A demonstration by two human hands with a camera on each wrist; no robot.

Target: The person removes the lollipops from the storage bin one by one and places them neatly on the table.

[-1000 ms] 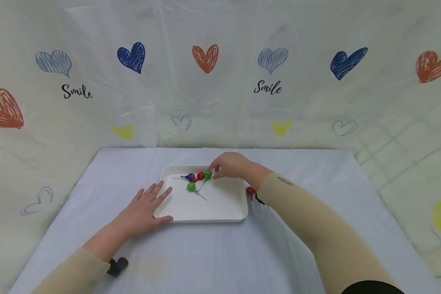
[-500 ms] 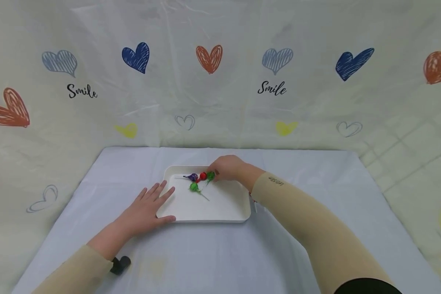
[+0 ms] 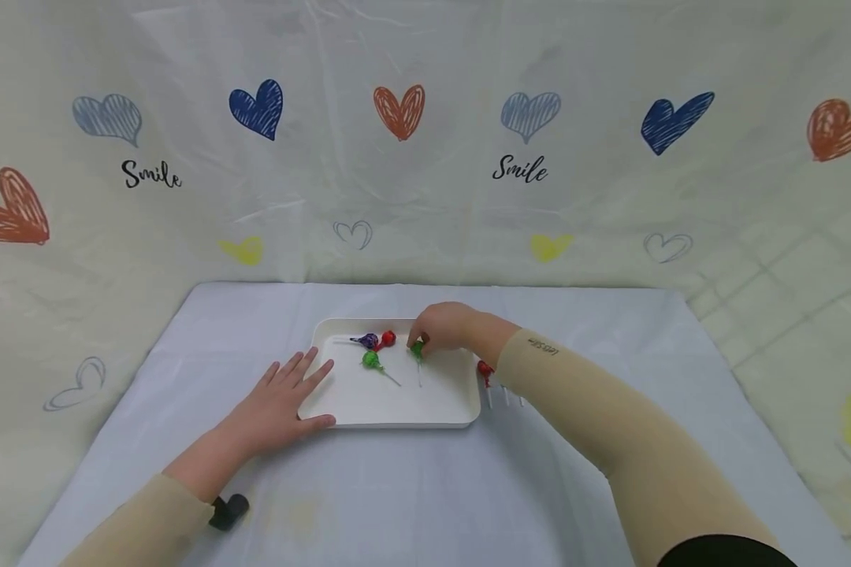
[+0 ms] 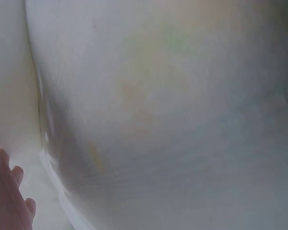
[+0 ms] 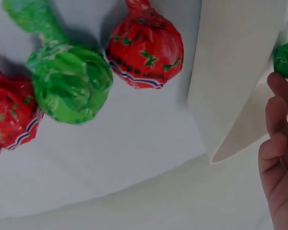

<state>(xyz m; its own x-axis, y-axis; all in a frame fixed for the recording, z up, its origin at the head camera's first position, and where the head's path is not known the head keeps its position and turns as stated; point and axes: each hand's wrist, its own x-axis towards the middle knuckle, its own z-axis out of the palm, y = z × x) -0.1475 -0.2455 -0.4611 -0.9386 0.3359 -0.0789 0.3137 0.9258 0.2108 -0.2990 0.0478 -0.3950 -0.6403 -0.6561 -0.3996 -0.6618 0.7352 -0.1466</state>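
Observation:
In the head view a white tray (image 3: pixel 369 411) lies on the table. My left hand (image 3: pixel 276 402) rests spread at its left edge, fingers straight over the rim. My right hand (image 3: pixel 443 327) pinches a green lollipop (image 3: pixel 417 350) by its wrapped head above the right half of the tray, stick pointing toward me. To its left in the tray lie a purple lollipop (image 3: pixel 365 340), a red lollipop (image 3: pixel 387 339) and another green lollipop (image 3: pixel 372 360). In the right wrist view the held green lollipop (image 5: pixel 284 60) shows at the fingertips, partly cut off by the frame.
Right of the tray, partly hidden by the sleeve, a red lollipop (image 3: pixel 485 370) lies on the white cloth. The right wrist view shows a green lollipop (image 5: pixel 74 84) beside red ones there, near the tray wall (image 5: pixel 230 81). Behind the table hangs a heart-printed backdrop (image 3: pixel 425 197).
My right hand has taken hold of the green lollipop beside the red one and shifted it rightward, away from the others. The left hand stays at the tray's edge.

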